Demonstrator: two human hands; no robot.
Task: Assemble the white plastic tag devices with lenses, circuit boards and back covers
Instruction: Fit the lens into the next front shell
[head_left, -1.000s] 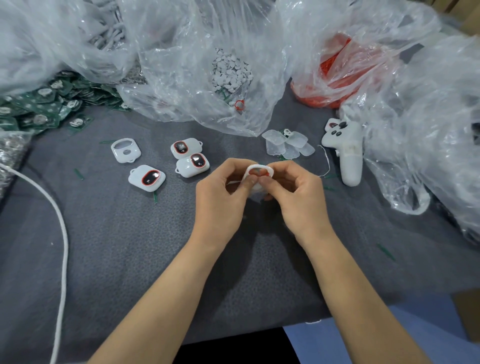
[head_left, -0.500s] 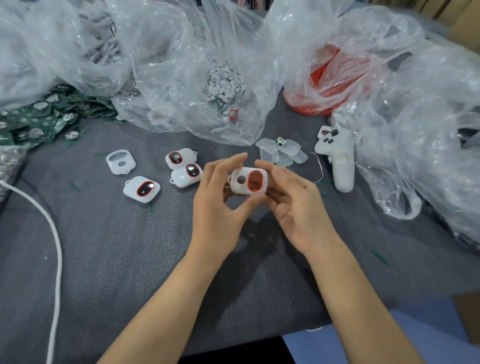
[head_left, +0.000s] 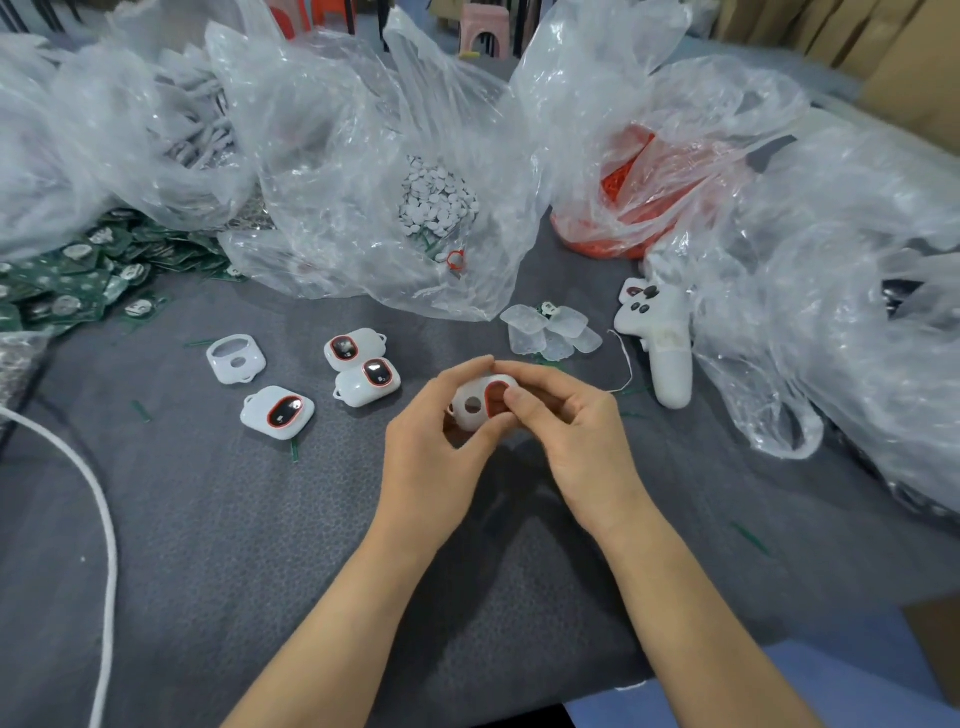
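Shell (head_left: 464, 422), pinched in left hand (head_left: 431, 457) fingertips, faces up, seemingly so right hand (head_left: 582, 447), gripping beside them, can thumb its red ring (head_left: 489, 397) home.

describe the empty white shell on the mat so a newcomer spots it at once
Start at the heap of green circuit boards at the far left of the grey mat. Just right of it lie four white pieces, and the empty shell is the leftmost. Unlike the tags beside it, it has no red ring or dark lens, only two open holes.
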